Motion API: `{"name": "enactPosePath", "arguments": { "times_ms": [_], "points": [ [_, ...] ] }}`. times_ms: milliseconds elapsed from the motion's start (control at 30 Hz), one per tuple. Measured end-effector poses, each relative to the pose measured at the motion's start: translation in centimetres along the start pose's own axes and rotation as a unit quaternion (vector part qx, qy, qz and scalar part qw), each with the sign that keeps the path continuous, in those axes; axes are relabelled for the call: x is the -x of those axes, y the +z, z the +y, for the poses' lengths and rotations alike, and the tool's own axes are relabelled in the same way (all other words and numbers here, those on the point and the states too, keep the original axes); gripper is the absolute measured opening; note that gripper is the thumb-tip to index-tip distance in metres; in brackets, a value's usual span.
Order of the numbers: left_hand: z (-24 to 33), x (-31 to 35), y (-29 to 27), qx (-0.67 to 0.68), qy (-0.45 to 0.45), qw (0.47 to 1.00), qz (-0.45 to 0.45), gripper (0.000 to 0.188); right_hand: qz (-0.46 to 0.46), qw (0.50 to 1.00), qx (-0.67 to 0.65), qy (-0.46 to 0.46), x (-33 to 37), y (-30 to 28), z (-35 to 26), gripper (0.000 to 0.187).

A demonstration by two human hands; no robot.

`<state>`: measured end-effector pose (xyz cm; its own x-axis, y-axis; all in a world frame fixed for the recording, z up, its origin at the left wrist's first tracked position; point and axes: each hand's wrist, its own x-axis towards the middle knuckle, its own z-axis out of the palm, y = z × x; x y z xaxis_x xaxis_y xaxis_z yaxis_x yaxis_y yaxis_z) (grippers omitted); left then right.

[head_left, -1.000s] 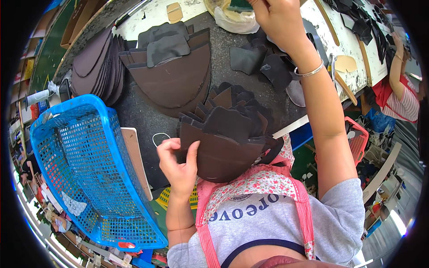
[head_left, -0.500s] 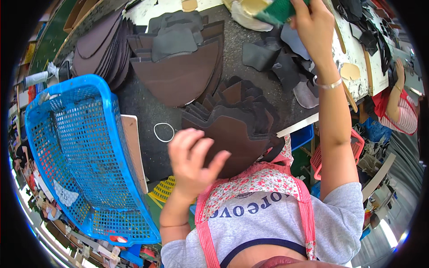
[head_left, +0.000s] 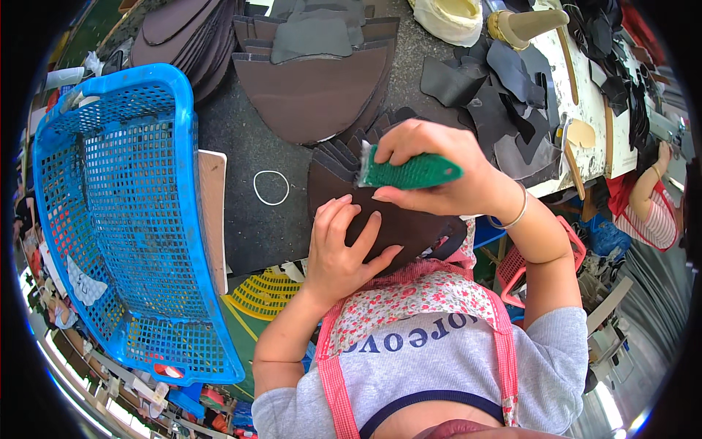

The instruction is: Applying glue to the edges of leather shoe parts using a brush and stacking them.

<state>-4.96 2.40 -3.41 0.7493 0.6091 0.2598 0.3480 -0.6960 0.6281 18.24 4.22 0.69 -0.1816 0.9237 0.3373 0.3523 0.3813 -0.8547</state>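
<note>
My right hand (head_left: 468, 157) grips a green-handled brush (head_left: 420, 173), its pale bristle end pointing left over a fanned stack of dark brown leather-like pieces (head_left: 398, 225). I cannot tell whether the bristles touch the top piece. Fingers spread, my left hand (head_left: 338, 249) lies flat on the left side of that same top piece, at the table's near edge. Parts of the stack are hidden beneath both hands. A thin white ring (head_left: 271, 172), like a rubber band, lies on the dark tabletop left of the stack.
A blue plastic basket (head_left: 186, 146) stands at the left beside a board (head_left: 213, 219). Farther back are larger brown pieces (head_left: 314, 95), black scraps (head_left: 497, 110), a whitish pot (head_left: 455, 18) and a tan cone-shaped thing (head_left: 540, 24). Another person's arm (head_left: 651, 183) shows at far right.
My right hand has come down from the far right with the green brush to the brown stack. My left hand, raised before, now rests on the top piece. The view has shifted slightly.
</note>
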Motion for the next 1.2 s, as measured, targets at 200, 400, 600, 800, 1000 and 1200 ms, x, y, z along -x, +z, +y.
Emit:
{"name": "enactPosePath", "arguments": {
  "times_ms": [200, 400, 600, 800, 1000, 1200],
  "points": [
    [0.1, 0.2, 0.0, -0.009, -0.008, 1.0, 0.008, 0.06, -0.086, 0.99, 0.057, 0.093, 2.6, -2.3, -1.8, 0.033],
    [0.2, -0.3, 0.1, -0.023, 0.002, 1.0, -0.004, 0.06, 0.144, 0.988, 0.062, -0.001, 1.2, -0.7, 0.6, 0.029],
    [0.7, -0.7, -0.3, -0.054, -0.001, 0.999, 0.0, 0.054, 0.042, 0.97, 0.061, 0.231, 6.0, -3.7, -1.6, 0.027],
    [-0.1, -8.1, -1.0, -0.067, 0.072, 0.995, 0.014, 0.038, 0.257, 0.945, 0.194, 0.056, 6.9, -5.3, -3.4, 0.03],
    [0.4, -18.8, 4.0, -0.076, 0.06, 0.991, -0.093, 0.038, 0.262, 0.918, 0.297, -0.009, 5.7, -5.8, -2.3, 0.03],
    [-1.4, -21.4, 3.5, 0.264, -0.16, 0.947, -0.092, 0.016, 0.205, 0.886, 0.408, 0.082, 5.2, -5.1, -1.8, 0.048]
  ]
}}
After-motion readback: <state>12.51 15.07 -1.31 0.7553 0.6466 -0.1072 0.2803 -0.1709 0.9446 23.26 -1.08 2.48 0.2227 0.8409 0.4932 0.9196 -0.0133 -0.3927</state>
